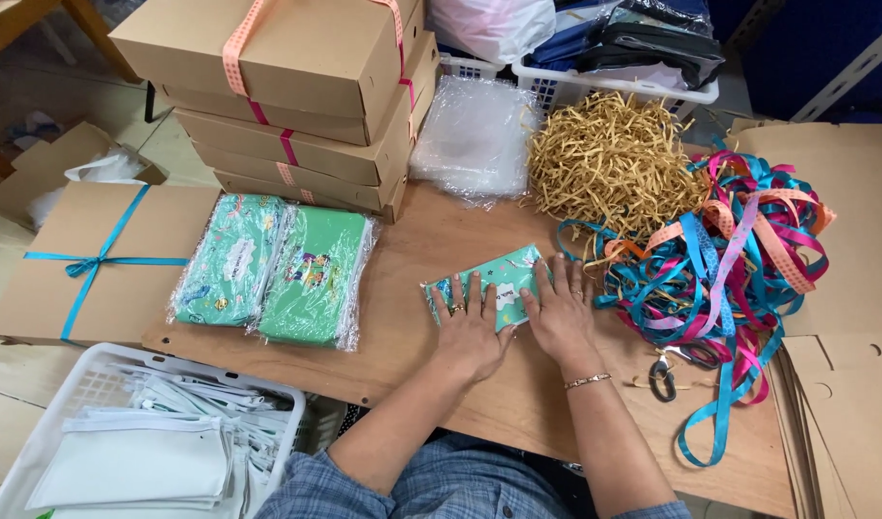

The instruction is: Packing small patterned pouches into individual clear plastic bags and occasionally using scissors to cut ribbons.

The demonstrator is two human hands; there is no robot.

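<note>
My left hand (470, 325) and my right hand (559, 309) lie flat, side by side, on a small teal patterned pouch (503, 275) at the middle of the wooden table (412, 327). The fingers of both hands are spread and press down on the pouch, covering most of it. There is a ring on my left hand and a bracelet on my right wrist.
Two plastic-wrapped green pouches (273, 271) lie to the left, beside a flat box with blue ribbon (99, 259). Stacked ribboned boxes (306, 91) stand behind. Clear bags (474, 135), gold shredded paper (609, 159), tangled ribbons (739, 255), scissors (664, 377) and flat cardboard (844, 413) fill the right. A white basket (143, 437) sits at lower left.
</note>
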